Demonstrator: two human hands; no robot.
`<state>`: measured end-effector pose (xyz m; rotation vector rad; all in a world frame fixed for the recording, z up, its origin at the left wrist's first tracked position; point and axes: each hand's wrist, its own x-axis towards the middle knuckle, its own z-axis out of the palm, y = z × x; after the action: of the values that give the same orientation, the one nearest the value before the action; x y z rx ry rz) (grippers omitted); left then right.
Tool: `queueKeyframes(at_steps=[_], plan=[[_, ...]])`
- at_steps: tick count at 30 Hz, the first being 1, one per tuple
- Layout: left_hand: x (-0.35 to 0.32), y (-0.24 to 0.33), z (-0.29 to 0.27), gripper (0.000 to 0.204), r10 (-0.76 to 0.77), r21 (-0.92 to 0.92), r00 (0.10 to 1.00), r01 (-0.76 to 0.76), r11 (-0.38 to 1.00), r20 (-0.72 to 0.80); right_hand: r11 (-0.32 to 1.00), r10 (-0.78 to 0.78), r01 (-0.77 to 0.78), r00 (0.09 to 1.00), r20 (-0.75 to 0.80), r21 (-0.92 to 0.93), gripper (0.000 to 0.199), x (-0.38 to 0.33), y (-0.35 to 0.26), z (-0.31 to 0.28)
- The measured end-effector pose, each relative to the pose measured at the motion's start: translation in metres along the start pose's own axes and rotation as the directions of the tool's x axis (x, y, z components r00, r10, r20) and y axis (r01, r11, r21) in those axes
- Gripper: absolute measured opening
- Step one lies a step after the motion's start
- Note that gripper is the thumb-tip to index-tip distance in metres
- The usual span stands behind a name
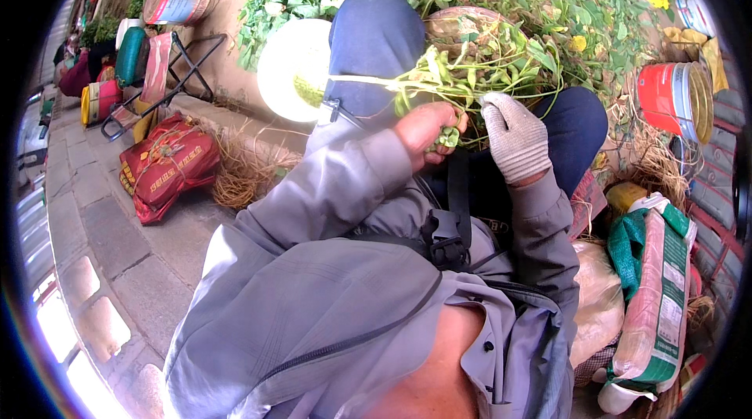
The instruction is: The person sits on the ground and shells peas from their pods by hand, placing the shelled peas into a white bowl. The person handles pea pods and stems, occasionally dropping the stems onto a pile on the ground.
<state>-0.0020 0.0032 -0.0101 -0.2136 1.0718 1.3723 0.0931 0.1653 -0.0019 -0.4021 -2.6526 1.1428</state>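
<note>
Head view: left hand [423,126], grip around pods [448,137]; right hand [517,139], at its three o'clock, pinching plant [445,78]; tugging could spill pods.

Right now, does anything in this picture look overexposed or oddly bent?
In the head view, glare washes out much of the white tub; also in the head view, bright patches bleach the lower left; toward the head view's left rim, the paving curves, and black corners surround the round image.
</note>
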Motion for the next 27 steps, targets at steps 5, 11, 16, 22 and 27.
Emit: queueKeyframes(at_steps=[5, 11, 16, 22, 27], plan=[[0.000, 0.001, 0.005, 0.014, 0.033, 0.060, 0.999, -0.031, 0.998, -0.024, 0.990, 0.046, -0.026, 0.989, 0.139, -0.141, 0.026, 0.022, -0.007, 0.004], [-0.002, 0.003, 0.006, 0.012, 0.018, 0.086, 0.999, -0.014, 0.996, -0.052, 0.965, 0.212, -0.144, 0.922, 0.325, -0.220, 0.032, 0.040, -0.008, 0.016], [-0.002, 0.004, 0.004, 0.017, -0.003, 0.012, 1.000, 0.003, 1.000, -0.010, 0.986, 0.151, -0.126, 0.956, 0.254, -0.110, 0.026, 0.036, 0.002, 0.024], [0.001, -0.001, -0.002, 0.023, 0.017, -0.060, 0.995, -0.011, 0.998, 0.103, 0.916, 0.255, -0.279, 0.960, 0.118, 0.289, 0.017, 0.030, 0.022, 0.030], [0.002, -0.003, -0.008, 0.027, 0.001, -0.071, 0.986, 0.011, 0.997, 0.168, 0.848, 0.325, -0.360, 0.933, 0.154, 0.390, 0.021, 0.026, 0.023, 0.029]])
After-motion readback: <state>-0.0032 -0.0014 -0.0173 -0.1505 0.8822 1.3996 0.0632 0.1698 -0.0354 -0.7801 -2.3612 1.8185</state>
